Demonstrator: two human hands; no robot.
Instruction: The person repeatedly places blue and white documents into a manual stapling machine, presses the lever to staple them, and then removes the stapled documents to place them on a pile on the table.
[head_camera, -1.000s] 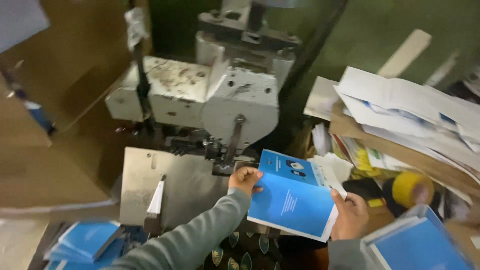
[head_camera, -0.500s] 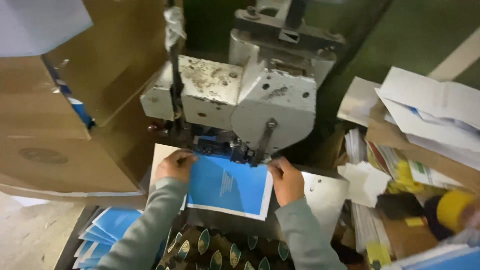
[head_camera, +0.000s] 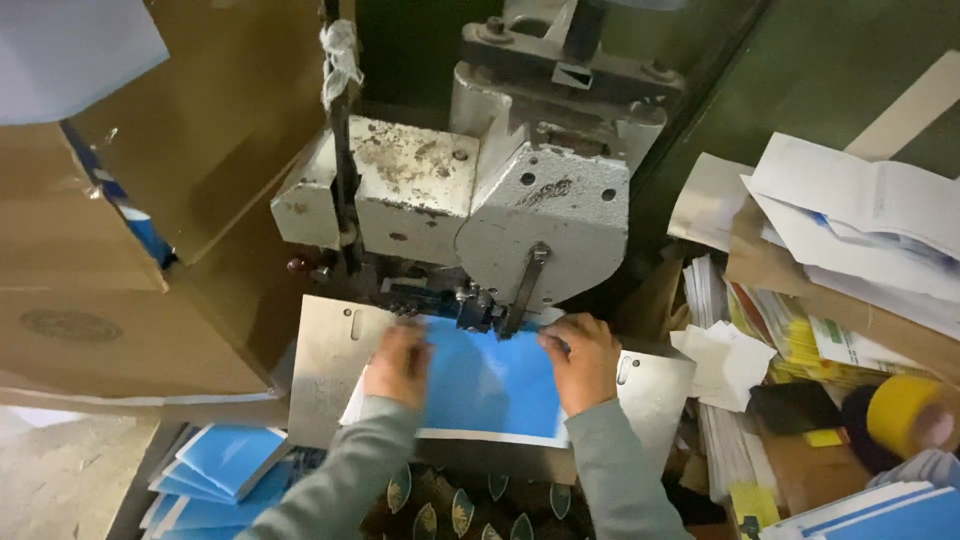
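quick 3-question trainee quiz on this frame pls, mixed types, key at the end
1. True or false: both hands press the blue booklet flat on the metal table.
2. Where does the booklet's top edge sit? A) under the grey machine head B) on the cardboard box C) on the yellow tape roll
3. What lies stacked at lower left, below the table?

Key:
1. True: left hand and right hand rest on it.
2. A
3. More blue booklets.
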